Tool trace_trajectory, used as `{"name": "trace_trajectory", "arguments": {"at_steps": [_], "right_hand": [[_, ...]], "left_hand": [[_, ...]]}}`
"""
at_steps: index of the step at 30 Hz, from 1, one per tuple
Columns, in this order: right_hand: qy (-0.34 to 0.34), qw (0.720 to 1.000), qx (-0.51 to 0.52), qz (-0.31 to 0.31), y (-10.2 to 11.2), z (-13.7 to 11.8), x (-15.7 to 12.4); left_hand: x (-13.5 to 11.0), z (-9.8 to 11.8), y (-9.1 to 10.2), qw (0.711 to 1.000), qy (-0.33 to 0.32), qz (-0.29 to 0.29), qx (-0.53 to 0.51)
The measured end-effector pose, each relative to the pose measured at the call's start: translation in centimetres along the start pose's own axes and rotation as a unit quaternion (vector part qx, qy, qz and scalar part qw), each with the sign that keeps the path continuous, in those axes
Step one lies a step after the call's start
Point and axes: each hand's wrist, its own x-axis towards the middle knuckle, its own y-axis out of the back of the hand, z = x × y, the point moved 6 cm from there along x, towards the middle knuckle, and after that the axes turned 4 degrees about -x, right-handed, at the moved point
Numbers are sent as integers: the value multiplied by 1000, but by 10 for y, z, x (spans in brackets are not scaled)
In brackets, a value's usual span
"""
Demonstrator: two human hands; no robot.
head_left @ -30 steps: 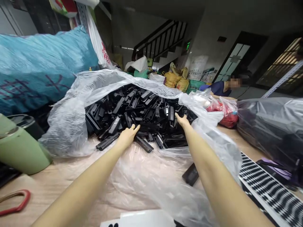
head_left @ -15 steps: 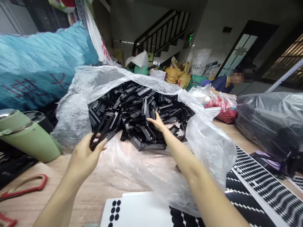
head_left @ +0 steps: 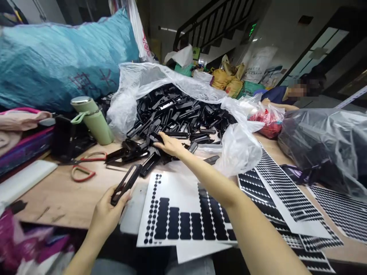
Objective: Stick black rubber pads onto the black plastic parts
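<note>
My left hand (head_left: 107, 215) is closed round a long black plastic part (head_left: 126, 183), held above the near table edge. My right hand (head_left: 169, 144) reaches forward and rests, fingers curled, on loose black parts at the foot of a heap of black plastic parts (head_left: 177, 114) that spills out of a clear plastic bag (head_left: 137, 82). Whether it grips one I cannot make out. In front of me lies a white sheet with black sticker pads (head_left: 183, 217).
A green flask (head_left: 93, 120) and red-handled scissors (head_left: 84, 166) lie to the left. More dotted sticker sheets (head_left: 286, 194) cover the table at right, beside a grey bag (head_left: 323, 141). A person sits beyond the table at far right. A blue sack (head_left: 57, 61) looms behind.
My left hand has drawn back toward me with the black part. My right hand has come nearer, dragging parts out of the bag onto the table. The view has tilted down.
</note>
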Motion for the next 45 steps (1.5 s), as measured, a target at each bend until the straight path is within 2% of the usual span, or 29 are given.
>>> {"name": "trace_trajectory", "arguments": {"at_steps": [2, 4, 8, 10, 13, 15, 16, 17, 19, 22, 27, 32, 37, 40, 45], "right_hand": [[-20, 999, -47, 9, 5, -13, -9], [-23, 997, -67, 22, 9, -21, -17], [-49, 994, -91, 39, 14, -25, -40], [-52, 990, -127, 44, 14, -35, -60], [-30, 993, -88, 68, 5, -64, -100], [-74, 997, 14, 17, -16, -78, -126], [-112, 992, 53, -26, -30, -81, -138], [-155, 984, 72, -44, -41, -83, -147], [-215, 971, 84, -63, -57, -85, -159], [-249, 963, 83, -60, -67, -86, -157], [-248, 961, 102, -64, -56, -92, -157], [-255, 945, 200, -30, -38, -106, -190], [-269, 933, 236, -32, -45, -118, -208], [-283, 930, 232, -26, -48, -119, -207], [-270, 938, 215, -19, -51, -124, -204]], "left_hand": [[-15, -2, 4, 998, 40, -38, -40], [-29, -3, 3, 990, 78, -100, -68], [-54, -10, -10, 952, 145, -259, -71], [-61, -14, -16, 939, 153, -301, -64], [-60, -16, -19, 949, 124, -285, -54], [-57, -15, -21, 957, 106, -267, -46], [-57, -15, -23, 957, 102, -266, -42], [-57, -15, -25, 957, 102, -269, -39], [-57, -16, -29, 956, 102, -274, -37], [-57, -21, -33, 958, 92, -272, -22], [-55, -27, -34, 960, 86, -266, -8], [-53, -26, -37, 958, 94, -270, -10], [-53, -28, -38, 959, 94, -265, -24], [-54, -30, -38, 961, 95, -257, -31], [-55, -34, -39, 964, 89, -249, -23]]}}
